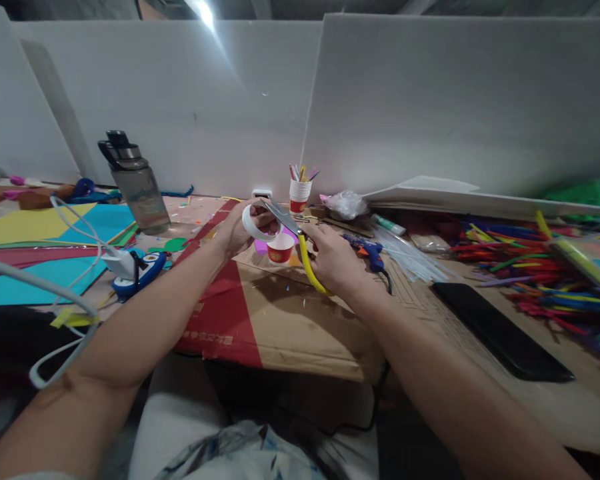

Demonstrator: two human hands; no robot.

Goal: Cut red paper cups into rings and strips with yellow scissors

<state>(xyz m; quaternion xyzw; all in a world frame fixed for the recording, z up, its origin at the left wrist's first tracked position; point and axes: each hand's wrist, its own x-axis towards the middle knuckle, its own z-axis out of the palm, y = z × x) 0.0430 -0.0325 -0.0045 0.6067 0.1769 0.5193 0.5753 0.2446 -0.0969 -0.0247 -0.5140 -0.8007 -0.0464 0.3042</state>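
My left hand [234, 231] is closed on a white paper ring [250, 225], which hangs open in a loop from the fingers. My right hand [337, 257] grips scissors [306, 263] with a yellow handle, and their metal blades point up and left to the ring by my left fingertips. Whether the blades are closed on the paper cannot be made out. Just below the ring stands a short red-and-white paper cup [280, 253], its opening facing up. Purple paper [261, 247] lies beside and behind it on the cardboard sheet [300, 333].
Behind my hands a stack of paper cups [300, 193] holds pens. A blue glue gun [373, 253], a black phone [500, 330] and many coloured pipe cleaners [525, 267] lie right. On the left are a water bottle [140, 190], a power strip [140, 273] with cables and coloured paper [35, 277].
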